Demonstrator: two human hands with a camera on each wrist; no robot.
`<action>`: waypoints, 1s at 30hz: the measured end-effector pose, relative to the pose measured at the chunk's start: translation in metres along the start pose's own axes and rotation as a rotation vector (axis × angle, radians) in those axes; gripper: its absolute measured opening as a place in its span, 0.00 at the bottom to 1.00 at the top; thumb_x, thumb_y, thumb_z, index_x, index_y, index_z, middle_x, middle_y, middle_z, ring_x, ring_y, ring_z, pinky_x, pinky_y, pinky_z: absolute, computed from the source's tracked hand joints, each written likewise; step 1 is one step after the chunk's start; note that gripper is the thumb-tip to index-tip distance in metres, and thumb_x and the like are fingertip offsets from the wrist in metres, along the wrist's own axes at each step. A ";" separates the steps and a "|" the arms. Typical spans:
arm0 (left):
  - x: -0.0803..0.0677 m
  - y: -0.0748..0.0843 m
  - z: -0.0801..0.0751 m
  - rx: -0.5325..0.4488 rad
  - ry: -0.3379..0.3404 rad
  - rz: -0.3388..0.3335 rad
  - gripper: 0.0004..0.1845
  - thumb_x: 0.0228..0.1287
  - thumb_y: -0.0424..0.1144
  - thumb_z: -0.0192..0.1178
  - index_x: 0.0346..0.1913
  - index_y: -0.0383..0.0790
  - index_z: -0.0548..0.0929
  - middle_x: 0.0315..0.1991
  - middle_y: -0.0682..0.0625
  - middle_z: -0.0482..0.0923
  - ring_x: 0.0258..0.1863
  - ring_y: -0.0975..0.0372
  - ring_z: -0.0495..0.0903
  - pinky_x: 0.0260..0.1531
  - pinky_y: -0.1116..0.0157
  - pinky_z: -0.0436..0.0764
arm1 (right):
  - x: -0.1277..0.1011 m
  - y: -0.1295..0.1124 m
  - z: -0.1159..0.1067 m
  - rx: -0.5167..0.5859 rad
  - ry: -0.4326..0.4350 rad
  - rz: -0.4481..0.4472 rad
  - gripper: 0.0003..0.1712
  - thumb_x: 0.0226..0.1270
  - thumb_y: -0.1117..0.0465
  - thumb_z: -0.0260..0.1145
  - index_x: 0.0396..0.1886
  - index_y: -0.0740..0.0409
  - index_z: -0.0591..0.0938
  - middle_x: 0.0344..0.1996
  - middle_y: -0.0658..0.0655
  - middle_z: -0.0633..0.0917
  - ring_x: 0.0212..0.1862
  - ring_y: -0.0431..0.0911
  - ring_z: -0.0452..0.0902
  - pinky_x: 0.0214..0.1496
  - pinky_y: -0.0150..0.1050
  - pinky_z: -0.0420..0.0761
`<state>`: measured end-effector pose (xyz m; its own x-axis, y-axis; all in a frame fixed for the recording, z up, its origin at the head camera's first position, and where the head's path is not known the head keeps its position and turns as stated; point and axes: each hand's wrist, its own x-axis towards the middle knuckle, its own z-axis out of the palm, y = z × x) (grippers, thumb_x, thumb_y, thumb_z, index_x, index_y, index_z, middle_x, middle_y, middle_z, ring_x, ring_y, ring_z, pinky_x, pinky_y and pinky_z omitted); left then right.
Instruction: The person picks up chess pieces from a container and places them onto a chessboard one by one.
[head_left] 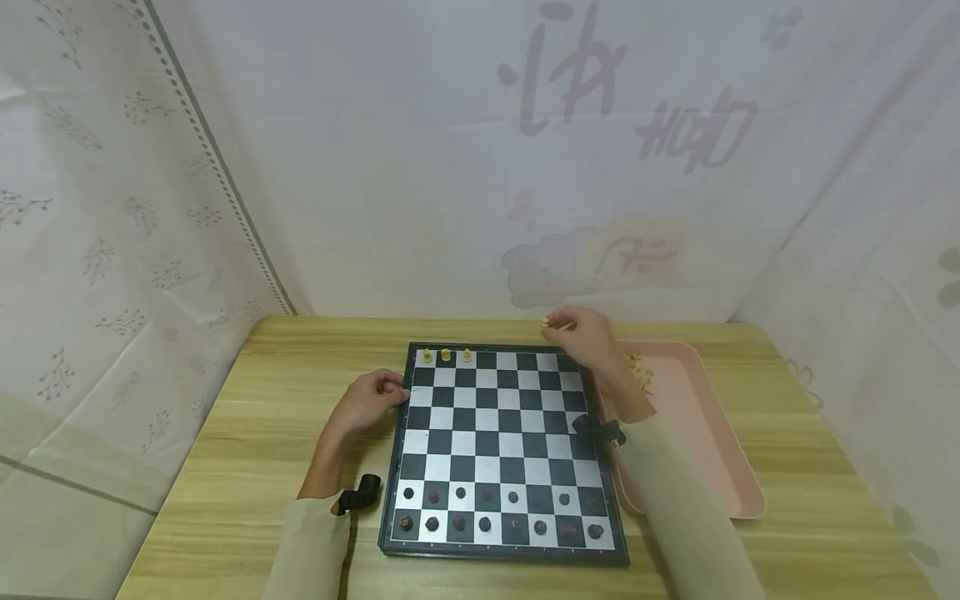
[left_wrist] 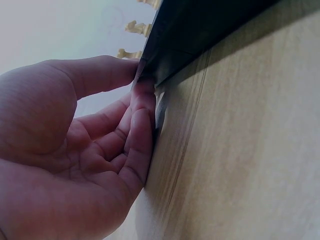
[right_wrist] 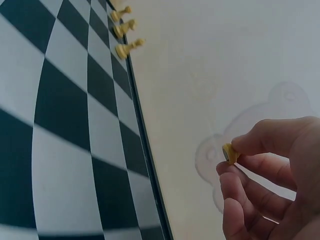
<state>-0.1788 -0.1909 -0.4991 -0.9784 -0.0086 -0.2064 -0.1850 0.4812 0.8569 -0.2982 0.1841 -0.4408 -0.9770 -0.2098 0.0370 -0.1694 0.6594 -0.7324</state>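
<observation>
Desk (head_left: 225,467) carries chessboard (head_left: 501,450); pink tray (head_left: 705,433) lies just beside the board's right edge. Left hand (head_left: 367,400) rests at the board's left edge, fingers loose, holding nothing. Right hand (head_left: 585,333) pinches a cream chess piece (right_wrist: 230,153) above the board's far right corner. Judged light, rigid, smooth plastic; grip best across its narrow stem.

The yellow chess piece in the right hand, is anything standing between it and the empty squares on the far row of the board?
Nothing visible does. The right hand pinches the yellow piece above the board's far right corner. The far-row squares beside it look bare; the three yellow pieces already set stand further left on that row.
</observation>
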 end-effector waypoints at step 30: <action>0.001 -0.001 -0.001 -0.016 -0.004 -0.006 0.18 0.76 0.37 0.68 0.61 0.28 0.84 0.42 0.44 0.86 0.42 0.54 0.81 0.43 0.60 0.76 | 0.021 -0.020 0.077 -0.056 -0.260 -0.212 0.07 0.68 0.63 0.81 0.43 0.56 0.93 0.37 0.50 0.90 0.43 0.48 0.85 0.50 0.48 0.84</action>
<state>-0.1800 -0.1920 -0.4998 -0.9769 -0.0076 -0.2134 -0.1921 0.4673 0.8630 -0.3058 0.1113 -0.4779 -0.8548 -0.5189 0.0048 -0.3793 0.6186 -0.6881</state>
